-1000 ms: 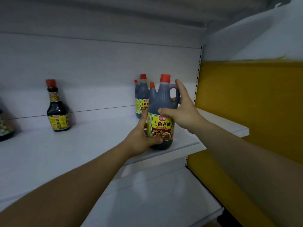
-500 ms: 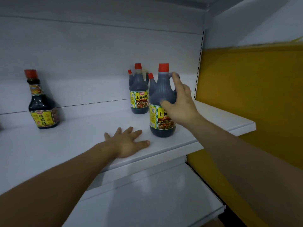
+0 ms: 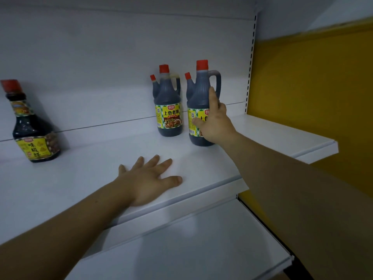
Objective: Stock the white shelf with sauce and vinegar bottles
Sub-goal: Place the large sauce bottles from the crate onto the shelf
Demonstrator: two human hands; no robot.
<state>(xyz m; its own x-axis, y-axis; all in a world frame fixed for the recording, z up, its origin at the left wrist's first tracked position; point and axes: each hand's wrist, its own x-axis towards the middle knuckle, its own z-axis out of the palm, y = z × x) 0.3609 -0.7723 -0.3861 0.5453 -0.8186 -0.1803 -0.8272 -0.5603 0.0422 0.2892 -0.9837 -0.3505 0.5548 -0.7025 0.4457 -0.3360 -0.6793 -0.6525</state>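
Two dark sauce jugs with red caps and yellow labels stand on the white shelf (image 3: 80,170). My right hand (image 3: 215,124) holds the right jug (image 3: 198,93) round its body, thumb on the label and index finger pointing up along its side. The other jug (image 3: 167,102) stands just to its left, a little further back. My left hand (image 3: 147,182) lies flat, fingers spread, on the shelf board in front of the jugs and touches no bottle.
A smaller dark sauce bottle (image 3: 30,134) with a red cap stands at the far left of the same shelf. A lower white shelf (image 3: 201,239) juts out below. A yellow wall (image 3: 302,87) borders the shelf unit on the right.
My left hand let go of the right jug and came down flat on the shelf. My right hand has slid the jug back, beside the other jug.
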